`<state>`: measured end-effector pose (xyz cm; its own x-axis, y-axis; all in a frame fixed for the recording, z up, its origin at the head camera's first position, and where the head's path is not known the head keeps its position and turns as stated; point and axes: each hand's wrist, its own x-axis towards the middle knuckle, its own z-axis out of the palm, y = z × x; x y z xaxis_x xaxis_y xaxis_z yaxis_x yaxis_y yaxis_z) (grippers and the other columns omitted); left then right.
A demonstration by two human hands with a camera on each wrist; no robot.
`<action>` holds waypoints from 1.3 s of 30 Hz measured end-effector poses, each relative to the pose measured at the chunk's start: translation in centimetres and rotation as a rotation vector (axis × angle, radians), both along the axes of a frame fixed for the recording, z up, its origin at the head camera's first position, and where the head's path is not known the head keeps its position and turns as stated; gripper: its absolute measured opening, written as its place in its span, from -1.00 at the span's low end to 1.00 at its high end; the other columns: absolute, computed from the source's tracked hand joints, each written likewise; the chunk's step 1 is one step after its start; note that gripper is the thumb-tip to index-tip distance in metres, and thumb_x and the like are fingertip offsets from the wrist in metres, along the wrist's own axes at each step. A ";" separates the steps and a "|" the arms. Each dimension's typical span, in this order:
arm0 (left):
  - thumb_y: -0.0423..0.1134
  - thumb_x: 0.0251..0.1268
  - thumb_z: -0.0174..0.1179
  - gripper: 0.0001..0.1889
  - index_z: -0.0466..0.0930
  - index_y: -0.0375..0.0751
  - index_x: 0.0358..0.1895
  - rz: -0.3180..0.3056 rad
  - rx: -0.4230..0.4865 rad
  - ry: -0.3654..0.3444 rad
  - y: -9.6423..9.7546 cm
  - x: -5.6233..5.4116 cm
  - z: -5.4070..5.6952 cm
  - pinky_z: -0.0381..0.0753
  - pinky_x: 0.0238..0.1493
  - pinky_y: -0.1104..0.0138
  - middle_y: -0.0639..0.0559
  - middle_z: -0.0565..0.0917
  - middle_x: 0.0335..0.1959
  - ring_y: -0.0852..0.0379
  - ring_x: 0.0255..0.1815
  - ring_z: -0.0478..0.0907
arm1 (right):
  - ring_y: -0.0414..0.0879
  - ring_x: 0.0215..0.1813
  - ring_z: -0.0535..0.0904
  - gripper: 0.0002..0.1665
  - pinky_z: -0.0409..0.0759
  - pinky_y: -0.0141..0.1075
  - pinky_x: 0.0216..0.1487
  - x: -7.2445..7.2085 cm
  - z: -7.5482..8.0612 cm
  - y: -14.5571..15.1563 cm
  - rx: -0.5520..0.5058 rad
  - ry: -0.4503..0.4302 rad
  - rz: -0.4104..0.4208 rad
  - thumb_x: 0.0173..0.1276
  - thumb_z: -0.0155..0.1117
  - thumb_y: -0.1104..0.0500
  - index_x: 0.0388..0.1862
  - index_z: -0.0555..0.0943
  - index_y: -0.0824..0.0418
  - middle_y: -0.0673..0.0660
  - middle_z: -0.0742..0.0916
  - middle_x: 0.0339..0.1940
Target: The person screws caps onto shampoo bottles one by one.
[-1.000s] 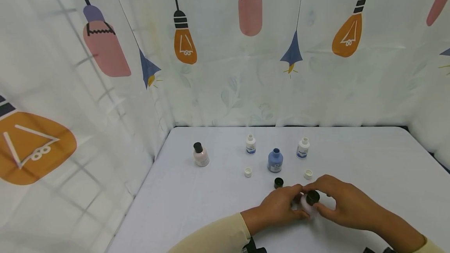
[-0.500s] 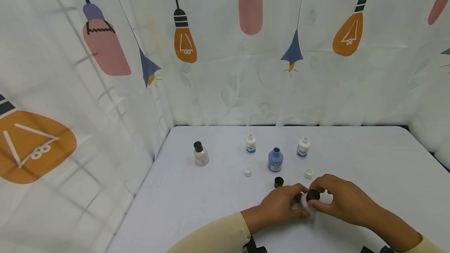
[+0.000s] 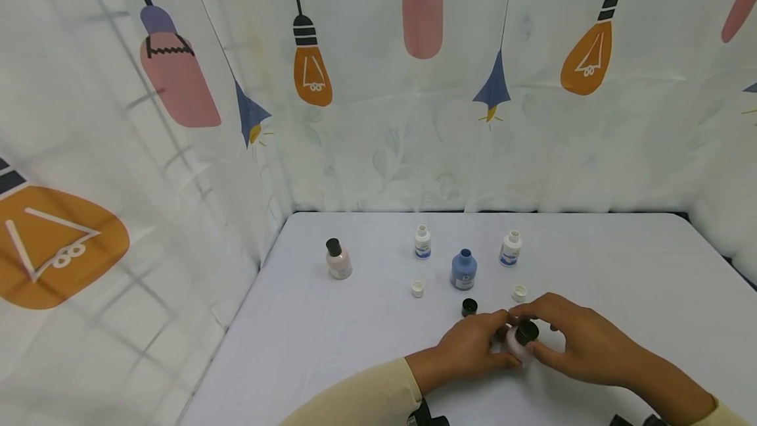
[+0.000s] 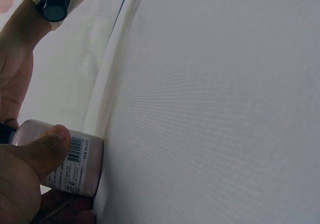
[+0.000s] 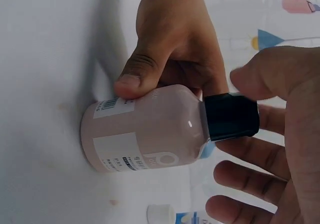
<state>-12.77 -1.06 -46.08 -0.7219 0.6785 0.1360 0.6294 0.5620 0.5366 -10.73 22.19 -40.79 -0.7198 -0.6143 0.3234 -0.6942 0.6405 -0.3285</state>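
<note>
A pale pink bottle [image 5: 155, 119] with a black cap [image 5: 231, 116] stands upright on the white table near its front. My left hand [image 3: 470, 347] grips the bottle's body, the thumb over its barcode label, as the left wrist view shows. My right hand [image 3: 582, 340] is at the cap, thumb on one side and index finger passing behind it; the other fingers are spread in the right wrist view. The cap sits on the bottle's neck. Just beyond my left hand, a loose black cap [image 3: 469, 307] lies on the table.
Farther back stand an uncapped blue bottle [image 3: 464, 271] and two uncapped small white bottles [image 3: 422, 242], with two white caps [image 3: 417, 289] in front. A second pink bottle [image 3: 339, 260] with a black cap stands to the left. A printed curtain [image 3: 367, 150] hangs behind the table.
My right hand's fingers closed in on the cap half a second ago, then turned and spread outward again. My left hand and the bottle have stayed in place.
</note>
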 end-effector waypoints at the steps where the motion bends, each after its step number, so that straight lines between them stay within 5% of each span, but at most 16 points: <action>1: 0.08 0.26 0.45 -0.42 0.48 0.09 0.29 -0.001 0.001 0.001 0.0 0.0 0.0 0.43 -0.10 0.64 0.32 0.70 0.01 0.54 -0.03 0.54 | -0.35 0.02 0.60 -0.34 0.66 -0.30 -0.10 0.0 0.0 0.1 -0.007 0.017 0.025 0.15 0.64 0.12 0.22 0.59 -0.18 -0.32 0.61 0.06; 5: 0.07 0.25 0.45 -0.42 0.47 0.12 0.30 -0.001 0.003 0.002 0.0 0.1 0.1 0.42 -0.10 0.65 0.33 0.70 0.01 0.54 -0.03 0.53 | -0.40 -0.05 0.59 -0.39 0.66 -0.31 -0.11 -0.2 -0.1 0.0 -0.011 0.045 0.033 0.10 0.65 0.16 0.11 0.62 -0.21 -0.36 0.62 0.00; 16: 0.09 0.26 0.44 -0.43 0.48 0.13 0.29 0.008 -0.004 -0.033 0.1 0.2 0.2 0.45 -0.08 0.62 0.34 0.68 0.04 0.55 -0.01 0.53 | -0.41 -0.24 0.47 -0.65 0.57 -0.35 -0.32 -0.3 -0.1 -0.4 0.014 -0.064 -0.105 0.21 0.54 -0.25 -0.16 0.59 -0.25 -0.39 0.53 -0.27; 23: 0.09 0.26 0.45 -0.42 0.48 0.13 0.30 0.011 -0.002 -0.049 0.1 0.2 0.2 0.46 -0.07 0.61 0.34 0.68 0.04 0.54 -0.01 0.53 | -0.36 -0.13 0.57 -0.55 0.65 -0.27 -0.18 0.0 0.0 -0.4 0.053 -0.087 -0.146 0.24 0.41 -0.40 -0.04 0.63 -0.23 -0.37 0.57 -0.17; 28: 0.08 0.26 0.45 -0.41 0.48 0.10 0.31 0.005 0.001 -0.034 0.0 0.2 0.2 0.46 -0.06 0.61 0.32 0.69 0.05 0.52 0.00 0.54 | -0.31 0.03 0.62 -0.40 0.64 -0.32 -0.02 0.2 0.0 0.0 -0.003 0.006 -0.053 0.23 0.58 -0.13 0.24 0.60 -0.15 -0.35 0.62 0.03; 33: 0.08 0.26 0.45 -0.41 0.47 0.11 0.31 0.006 -0.007 -0.014 0.0 0.2 0.1 0.44 -0.06 0.63 0.34 0.68 0.04 0.53 0.00 0.53 | -0.34 0.08 0.60 -0.32 0.45 -0.59 0.10 0.0 0.0 0.1 -0.032 0.082 0.058 0.08 0.66 0.20 0.18 0.63 -0.17 -0.33 0.63 0.08; 39: 0.10 0.25 0.44 -0.41 0.48 0.11 0.30 0.013 -0.012 -0.009 0.0 0.1 0.2 0.45 -0.08 0.62 0.34 0.68 0.04 0.53 -0.01 0.53 | -0.38 -0.08 0.58 -0.56 0.65 -0.34 -0.13 0.0 0.1 -0.3 0.011 0.009 -0.041 0.20 0.62 -0.03 0.02 0.64 -0.21 -0.38 0.60 -0.07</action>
